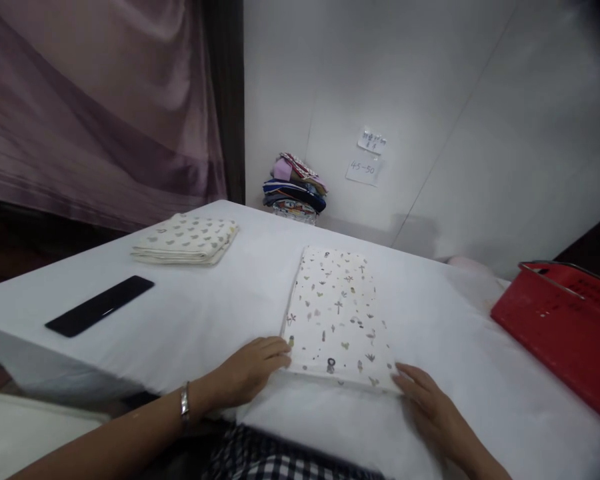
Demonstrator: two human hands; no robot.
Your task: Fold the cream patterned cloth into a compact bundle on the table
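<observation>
A folded white cloth point(337, 320) printed with small plants and animals lies flat on the white-covered table in front of me. My left hand point(253, 370) rests at its near left corner, fingers stretched out and touching the edge. At the near right corner is my right hand point(430, 407), its fingers extended against the cloth's side. Neither hand visibly grips the fabric. Farther left lies another folded cream cloth point(187, 240) with a grey-green leaf-like print, out of reach of both hands.
On the white tabletop point(220, 307) at left lies a black phone-like slab point(100, 305). A red basket point(555, 327) with a metal handle stands at the right. Folded fabrics point(295, 187) are stacked beyond the far edge, by a wall with paper notes point(365, 167). A mauve curtain point(105, 100) hangs left.
</observation>
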